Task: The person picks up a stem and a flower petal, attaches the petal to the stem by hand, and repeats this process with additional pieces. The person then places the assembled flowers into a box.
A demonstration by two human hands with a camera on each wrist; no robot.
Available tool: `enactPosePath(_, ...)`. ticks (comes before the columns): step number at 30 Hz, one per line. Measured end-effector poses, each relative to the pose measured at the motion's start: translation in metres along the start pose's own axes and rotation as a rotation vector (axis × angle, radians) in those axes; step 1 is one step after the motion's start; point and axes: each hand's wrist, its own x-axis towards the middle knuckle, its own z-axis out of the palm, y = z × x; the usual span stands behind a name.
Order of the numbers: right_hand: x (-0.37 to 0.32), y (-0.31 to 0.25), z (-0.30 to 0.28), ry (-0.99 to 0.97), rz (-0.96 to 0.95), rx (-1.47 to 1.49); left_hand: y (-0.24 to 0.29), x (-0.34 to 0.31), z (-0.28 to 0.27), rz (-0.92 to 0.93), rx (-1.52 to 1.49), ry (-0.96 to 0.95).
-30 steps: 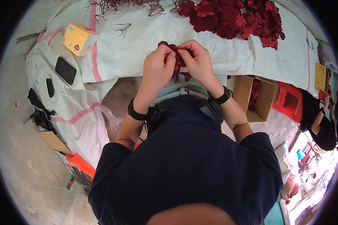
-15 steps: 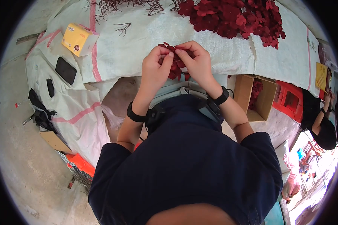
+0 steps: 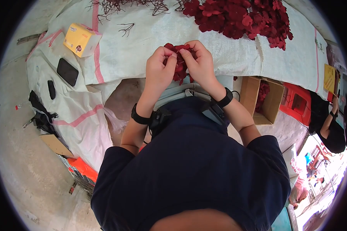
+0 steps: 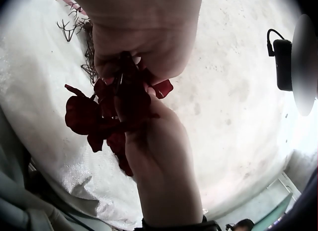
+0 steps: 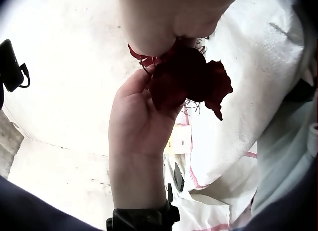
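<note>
A dark red artificial flower cluster [image 3: 181, 70] is held between my two hands, just in front of the near edge of the sack-covered table. My left hand [image 3: 160, 68] pinches it from the left with thumb and curled fingers. From the other side, my right hand [image 3: 201, 64] pinches the top of the same cluster. In the left wrist view several petals [image 4: 83, 114] hang below the fingers. The right wrist view shows more petals [image 5: 217, 87] and thin dark stems at the fingertips. My fingers hide the exact pinch points.
A heap of red petals [image 3: 239, 19] lies at the back right, with bare brown stems [image 3: 127, 30] to its left. A yellow box [image 3: 79, 39] and a phone [image 3: 68, 72] lie on the left. Right of me are a cardboard box [image 3: 272, 102] and a red stool [image 3: 297, 102].
My right hand has shifted slightly and its thumb has moved up along the flower cluster. More petals show between my hands, while my left hand has kept nearly the same place.
</note>
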Motion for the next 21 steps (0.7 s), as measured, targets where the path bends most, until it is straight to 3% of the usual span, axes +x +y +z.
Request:
enactPosePath(11,-0.0033,-0.0002,0.0014,-0.007,-0.011,-0.065,0.0029,-0.0001,0.0043,0.028,-0.032,0.048)
enactPosePath(14,-0.0028,0.0036,0.0059,0.075,-0.076,-0.028,0.0034,0.0001,0.0048,0.021,-0.037,0.063)
enactPosePath(21,-0.0067,0.0029,0.0057,0.046,0.007,-0.003,-0.0011,0.0024,0.0048,0.038,0.002,0.053)
